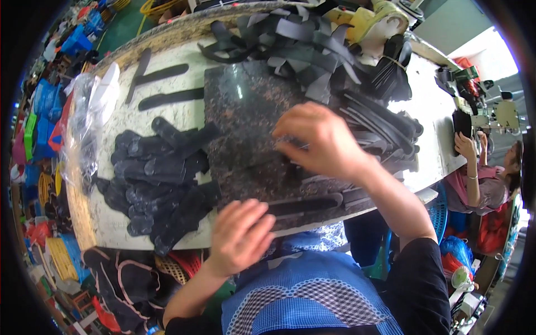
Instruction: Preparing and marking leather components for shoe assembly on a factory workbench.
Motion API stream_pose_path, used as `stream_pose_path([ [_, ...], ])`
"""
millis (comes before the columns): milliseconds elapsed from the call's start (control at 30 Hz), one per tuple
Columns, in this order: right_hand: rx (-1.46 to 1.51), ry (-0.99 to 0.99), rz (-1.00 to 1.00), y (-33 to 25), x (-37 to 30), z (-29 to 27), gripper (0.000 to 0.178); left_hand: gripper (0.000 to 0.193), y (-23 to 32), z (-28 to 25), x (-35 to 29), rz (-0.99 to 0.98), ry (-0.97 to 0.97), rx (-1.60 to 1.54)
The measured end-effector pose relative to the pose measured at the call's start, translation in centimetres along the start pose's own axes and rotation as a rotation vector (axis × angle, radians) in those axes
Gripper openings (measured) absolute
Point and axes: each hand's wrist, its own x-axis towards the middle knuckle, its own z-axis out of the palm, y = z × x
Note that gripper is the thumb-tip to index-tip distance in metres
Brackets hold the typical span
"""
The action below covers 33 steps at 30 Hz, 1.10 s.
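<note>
My left hand [240, 237] is open, its fingers stretched together over the near left corner of a dark, worn board [251, 120]. Beside its fingertips lies a long black strip [304, 206] with a rounded end, along the board's near edge. Above the middle of the board my right hand [324, 142] is closed, its fingers curled toward the thumb. What those fingers hold, if anything, I cannot make out. To the right of that hand a bundle of thin black strips [385, 125] lies partly hidden. A heap of finished-looking, round-ended black strips [162, 173] is left of the board.
Loose grey-black strips [296, 42] pile up at the table's far side, near a yellow container [377, 25]. Single black strips [170, 99] and clear plastic film [84, 134] lie at left. At right, a co-worker [480, 173] sits by a machine.
</note>
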Motion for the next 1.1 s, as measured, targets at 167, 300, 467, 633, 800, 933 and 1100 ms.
stream_pose_path([
  [167, -0.246, 0.300, 0.344, 8.5, 3.7, -7.4, 0.012, 0.025, -5.0, -3.4, 6.0, -0.167, 0.128, -0.047],
  [300, -0.276, 0.292, 0.348, 12.4, 5.8, -8.8, 0.018, 0.024, -7.4, -0.5, 15.1, 0.004, 0.061, -0.077],
  [467, -0.324, 0.296, 0.326, 14.6, 10.5, -7.1, 0.018, 0.038, -10.2, 6.8, 24.0, 0.186, 0.036, 0.063],
  [633, -0.410, 0.290, 0.136, 18.4, 11.4, -4.2, 0.039, 0.036, -12.1, 8.2, 29.1, 0.100, 0.244, 0.178],
  [800, 0.048, 0.041, 0.098, 11.0, 13.2, -5.7, 0.014, 0.046, -20.7, 3.5, 28.5, 0.038, 0.110, 0.402],
  [933, -0.283, 0.088, -0.080, 7.0, 10.0, -7.7, 0.013, 0.025, -23.8, 3.4, 27.9, -0.021, 0.065, 0.278],
  [1100, -0.012, 0.280, 0.133, 9.6, 10.2, -7.5, 0.033, 0.017, -19.7, 1.8, 29.5, 0.055, 0.233, -0.389],
])
